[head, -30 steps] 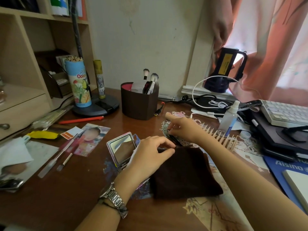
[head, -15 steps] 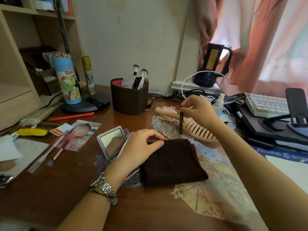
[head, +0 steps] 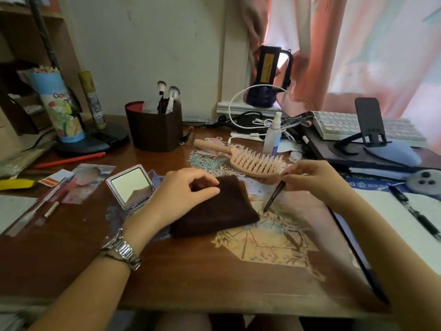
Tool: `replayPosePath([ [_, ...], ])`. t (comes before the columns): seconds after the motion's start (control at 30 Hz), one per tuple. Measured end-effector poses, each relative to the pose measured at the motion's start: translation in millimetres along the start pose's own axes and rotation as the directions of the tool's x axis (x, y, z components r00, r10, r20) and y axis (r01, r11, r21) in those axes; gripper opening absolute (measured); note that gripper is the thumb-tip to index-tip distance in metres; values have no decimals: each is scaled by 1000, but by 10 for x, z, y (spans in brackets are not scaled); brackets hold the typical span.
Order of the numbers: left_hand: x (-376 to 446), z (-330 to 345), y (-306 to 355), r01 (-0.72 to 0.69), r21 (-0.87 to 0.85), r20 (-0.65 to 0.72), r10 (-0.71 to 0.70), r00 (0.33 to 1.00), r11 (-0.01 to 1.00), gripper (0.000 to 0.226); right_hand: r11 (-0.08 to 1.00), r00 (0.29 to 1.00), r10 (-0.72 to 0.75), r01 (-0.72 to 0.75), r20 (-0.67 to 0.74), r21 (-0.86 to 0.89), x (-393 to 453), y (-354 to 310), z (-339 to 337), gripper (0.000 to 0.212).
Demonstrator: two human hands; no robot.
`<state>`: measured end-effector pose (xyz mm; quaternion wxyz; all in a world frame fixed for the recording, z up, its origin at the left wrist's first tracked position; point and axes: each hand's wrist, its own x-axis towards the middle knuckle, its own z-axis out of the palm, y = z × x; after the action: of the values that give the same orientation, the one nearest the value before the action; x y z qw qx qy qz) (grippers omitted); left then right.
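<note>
Tabletop point(head: 191, 278): bare wood nearest the person.
Left hand point(head: 183, 194): fingers curled, pinching the brown pouch point(head: 219, 211) at its upper edge, likely to pin it flat and keep its mouth reachable.
Brown pouch: flat, mid-tabletop; contents hidden.
Right hand point(head: 312, 180): pinches a black liner pencil point(head: 274, 195), tip down, just right of the pouch.
Hairbrush point(head: 253, 161): bristles up, behind both hands.
Brown holder point(head: 155, 130): farther back, makeup brushes point(head: 171, 94) upright inside.

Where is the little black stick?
Head view, right of centre: the right hand pinches the black stick, just right of the brown pouch, in front of the pink hairbrush.
</note>
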<state>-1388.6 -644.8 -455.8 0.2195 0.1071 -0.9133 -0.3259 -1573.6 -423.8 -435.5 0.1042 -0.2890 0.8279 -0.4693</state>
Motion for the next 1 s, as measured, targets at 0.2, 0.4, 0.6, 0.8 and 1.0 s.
replayPosePath([
  [0.2,-21,113,244,-84,-53,141,91,986,995,22,997,998,41,-44,47,60,-198,110,-53,1],
  [0.4,-17,266,307,-150,-7,317,145,937,989,29,987,994,92,-83,65,-141,-292,183,-8,7],
  [0.6,-27,311,229,-152,-25,256,153,955,988,23,981,980,100,-68,172,-182,-333,150,-86,17],
  [0.8,-49,341,217,-185,-45,177,190,966,982,14,972,966,41,20,254,-234,-341,170,-107,15],
  [1.0,-73,341,222,-190,-84,122,200,972,978,13,964,972,-25,86,234,-251,-358,171,-50,9],
])
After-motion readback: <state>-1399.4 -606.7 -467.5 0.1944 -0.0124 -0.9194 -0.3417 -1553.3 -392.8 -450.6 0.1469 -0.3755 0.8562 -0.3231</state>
